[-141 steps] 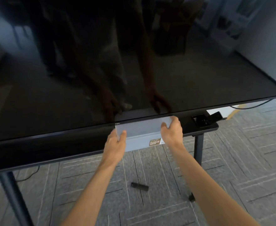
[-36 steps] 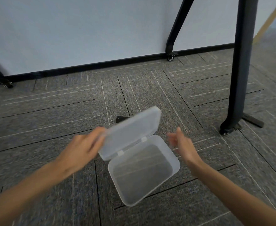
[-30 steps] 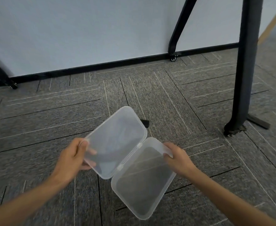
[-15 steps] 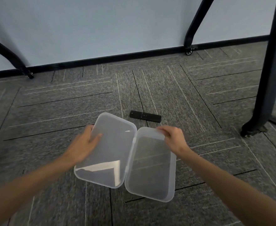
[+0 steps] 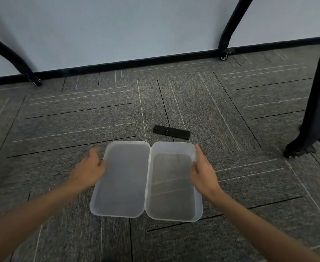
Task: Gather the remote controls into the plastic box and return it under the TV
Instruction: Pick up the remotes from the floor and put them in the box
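The clear plastic box [image 5: 198, 205] lies open and flat on the grey carpet, with its lid [image 5: 121, 178] folded out to the left and its empty base on the right. A black remote control [image 5: 171, 132] lies on the carpet just beyond the box's far edge. My left hand [image 5: 87, 171] is blurred, fingers apart, at the lid's left edge and holding nothing. My right hand [image 5: 202, 173] rests on the base's right wall, thumb on the rim and fingers stretched along the outside.
A thick black stand leg [image 5: 314, 95] comes down to a foot at the right. Two slanted black legs [image 5: 231, 27] [image 5: 10, 53] meet the floor by the white wall and black skirting behind. Carpet tiles spread all around the box.
The box went from the shelf under the TV down to the floor and was opened. In the last half second it was laid flat and squared up, and my left hand came off the lid.
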